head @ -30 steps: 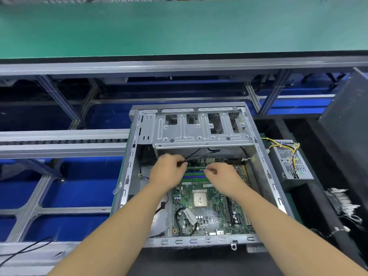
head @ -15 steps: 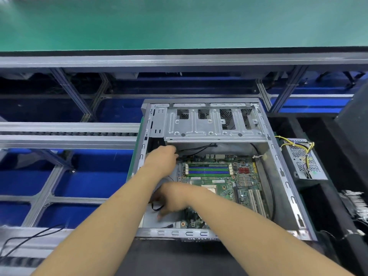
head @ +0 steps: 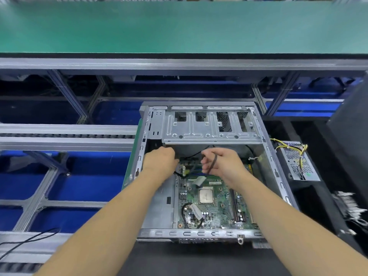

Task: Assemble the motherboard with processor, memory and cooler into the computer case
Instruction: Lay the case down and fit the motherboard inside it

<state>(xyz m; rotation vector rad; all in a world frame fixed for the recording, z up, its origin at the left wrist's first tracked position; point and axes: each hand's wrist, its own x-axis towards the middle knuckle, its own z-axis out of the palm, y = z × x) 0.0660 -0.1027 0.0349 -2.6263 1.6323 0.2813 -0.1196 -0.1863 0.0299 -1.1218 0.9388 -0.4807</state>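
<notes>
1. Grey sheet metal is forming the computer case (head: 277, 172), which is lying open on its side on the dark surface (head: 199, 259) in front of the person, with its drive cage (head: 209, 126) at the far end.
2. Writing is not showing clearly anywhere: a pale label (head: 215, 182) on the motherboard (head: 217, 206) is too blurred to read, and no brand can be made out on the case.
3. Sitting flat on the case floor, the green motherboard is carrying the silver processor (head: 206, 196) in its socket near the middle; the memory slots (head: 197, 174) are lying at its far edge, mostly hidden behind the hands.
4. Reaching in from the near left, the left hand (head: 161, 158) is curling its fingers at the far left corner of the board, just below the drive cage; whether it is holding anything cannot be told, because its fingertips are hidden.
5. Coming in from the near right, the right hand (head: 225, 162) is hovering above the memory slots with its fingers bent around a black cable (head: 212, 164), which is looping over the hand and hanging down toward a grey tag (head: 199, 181).
6. Outside the case on the right, a perforated metal power supply (head: 298, 160) is lying with yellow and black wires (head: 286, 145) trailing from it.
7. Beyond the case, a green bench top (head: 179, 26) is running across the view above blue trays and aluminium framing.
</notes>
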